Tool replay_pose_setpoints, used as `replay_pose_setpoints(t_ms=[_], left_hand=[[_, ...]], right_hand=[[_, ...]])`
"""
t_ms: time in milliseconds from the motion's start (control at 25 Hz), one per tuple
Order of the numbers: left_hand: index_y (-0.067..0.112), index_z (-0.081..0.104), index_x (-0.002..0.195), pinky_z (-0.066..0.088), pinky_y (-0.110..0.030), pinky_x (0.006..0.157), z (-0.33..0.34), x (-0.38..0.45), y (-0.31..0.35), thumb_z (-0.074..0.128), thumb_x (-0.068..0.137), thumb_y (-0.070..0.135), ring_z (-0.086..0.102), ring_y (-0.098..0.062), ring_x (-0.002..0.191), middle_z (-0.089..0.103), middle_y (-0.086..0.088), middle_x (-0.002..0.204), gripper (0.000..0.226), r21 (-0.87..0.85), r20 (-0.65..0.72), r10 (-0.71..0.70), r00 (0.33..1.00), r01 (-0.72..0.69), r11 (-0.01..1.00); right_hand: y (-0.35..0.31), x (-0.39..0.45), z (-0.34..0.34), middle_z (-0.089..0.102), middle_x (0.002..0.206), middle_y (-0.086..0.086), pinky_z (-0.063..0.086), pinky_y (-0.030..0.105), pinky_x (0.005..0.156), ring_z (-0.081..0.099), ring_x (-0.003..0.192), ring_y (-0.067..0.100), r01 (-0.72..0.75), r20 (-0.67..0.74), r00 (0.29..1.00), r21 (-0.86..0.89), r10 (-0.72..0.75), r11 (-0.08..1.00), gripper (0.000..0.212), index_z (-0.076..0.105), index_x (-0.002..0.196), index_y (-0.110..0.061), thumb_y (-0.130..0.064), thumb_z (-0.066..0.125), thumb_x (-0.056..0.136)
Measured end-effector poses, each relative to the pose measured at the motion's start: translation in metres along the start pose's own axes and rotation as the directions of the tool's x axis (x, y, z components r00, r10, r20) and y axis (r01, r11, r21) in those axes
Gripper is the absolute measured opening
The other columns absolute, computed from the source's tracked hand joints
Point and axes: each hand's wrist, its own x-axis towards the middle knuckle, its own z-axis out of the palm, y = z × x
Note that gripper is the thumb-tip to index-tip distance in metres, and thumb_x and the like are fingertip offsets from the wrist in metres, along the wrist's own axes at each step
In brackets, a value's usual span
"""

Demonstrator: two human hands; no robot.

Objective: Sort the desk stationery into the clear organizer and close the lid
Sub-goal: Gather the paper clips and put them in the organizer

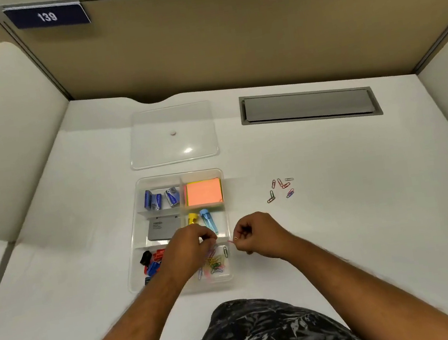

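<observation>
The clear organizer (pixel 222 175) lies open on the white desk, its lid (pixel 156 147) flat behind it. Its compartments hold staple boxes (pixel 159 198), orange sticky notes (pixel 203 192), a grey box (pixel 163 228), yellow and blue sharpeners (pixel 205 218), binder clips (pixel 152 262) and coloured paper clips (pixel 216 264). My left hand (pixel 189 249) hovers over the paper-clip compartment with its fingers pinched; what it holds is hidden. At the organizer's right rim, my right hand (pixel 256 236) pinches a red paper clip (pixel 231 242). Several loose paper clips (pixel 280 189) lie on the desk to the right.
A grey cable hatch (pixel 309 106) is set into the desk at the back right. Beige partition walls enclose the desk on three sides, with a blue sign reading 139 (pixel 47 16) at the top left. The desk's front edge runs just before my body.
</observation>
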Motion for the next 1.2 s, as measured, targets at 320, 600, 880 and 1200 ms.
replay_pose_setpoints(t_ms=[320,600,880,1200], left_hand=[[0.033,0.076,0.107,0.057,-0.032,0.083,-0.013,-0.030,-0.032,0.074,0.088,0.037,0.066,-0.009,0.093,0.074,0.012,0.103,0.020,0.138,-0.004,-0.039,0.999,0.039,0.990],[0.031,0.071,0.102,0.050,-0.026,0.074,-0.014,-0.025,-0.034,0.077,0.086,0.028,0.063,-0.009,0.091,0.066,0.014,0.099,0.017,0.087,-0.022,0.091,0.996,-0.088,0.992],[0.024,0.070,0.105,0.056,-0.021,0.081,0.020,0.006,0.013,0.074,0.086,0.008,0.062,-0.007,0.096,0.060,0.011,0.104,0.025,-0.076,-0.033,0.308,0.951,-0.310,0.948],[0.020,0.065,0.121,0.052,-0.037,0.091,0.078,0.087,0.075,0.066,0.081,0.000,0.059,-0.020,0.115,0.055,0.003,0.127,0.045,0.102,0.142,0.388,0.910,-0.404,0.909]], right_hand=[[-0.025,0.004,0.051,0.078,0.094,-0.001,0.063,0.034,0.083,0.073,0.079,0.013,0.001,0.020,1.000,-0.240,0.004,0.971,0.019,0.081,0.104,-0.018,-0.011,0.076,0.087],[-0.014,0.000,0.050,0.078,0.100,-0.001,0.063,0.038,0.086,0.075,0.084,0.012,-0.053,-0.163,0.986,-0.101,0.036,0.993,0.022,0.080,0.108,-0.017,-0.009,0.072,0.090],[0.024,-0.013,-0.003,0.077,0.088,-0.008,0.063,0.038,0.086,0.075,0.081,0.012,-0.104,-0.371,0.918,0.111,0.138,0.988,0.018,0.080,0.100,-0.022,-0.013,0.071,0.088],[0.082,0.006,-0.090,0.075,0.096,-0.006,0.051,0.022,0.085,0.069,0.090,0.010,-0.231,-0.493,0.840,0.055,0.227,0.971,0.029,0.079,0.100,-0.017,0.000,0.062,0.083]])
